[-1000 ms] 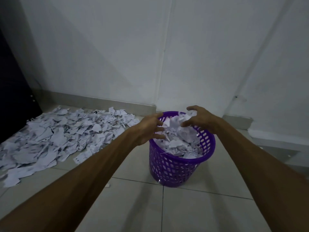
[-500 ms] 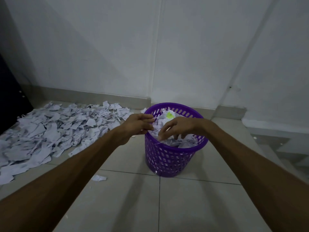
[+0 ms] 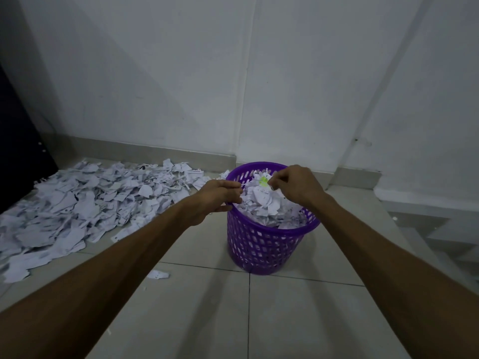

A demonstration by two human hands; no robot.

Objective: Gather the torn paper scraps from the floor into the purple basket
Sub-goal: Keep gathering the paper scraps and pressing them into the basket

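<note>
Since half a second ago, both hands have been raised a little over the basket (image 3: 264,244), and the right hand has been drawn back from the heap to its far side. One round purple plastic basket is seen on the tiled floor (image 3: 298,320), its wall pierced by rows of small oblong holes, its rim smooth and rolled. It is filled above the rim with crumpled white scraps (image 3: 261,203), ragged at the edges; one of them is marked with a yellow-green blot. The left hand (image 3: 216,196) is held at the near left rim, its fingers curled in; the rim appears to be gripped between fingers and thumb, though the contact is partly hidden. The right hand (image 3: 295,185) is set over the top of the heap with its fingers bent, and a small white scrap is pinched between thumb and fingertips. A wide pile of torn paper (image 3: 77,203) is spread flat across the floor to the left of the basket, too many pieces to be counted, reaching back to the grey skirting. One single loose scrap (image 3: 158,274) lies apart on the tiles in front, between the pile and the basket. Two bare forearms are seen, and two plain white walls meeting in a corner behind.
</note>
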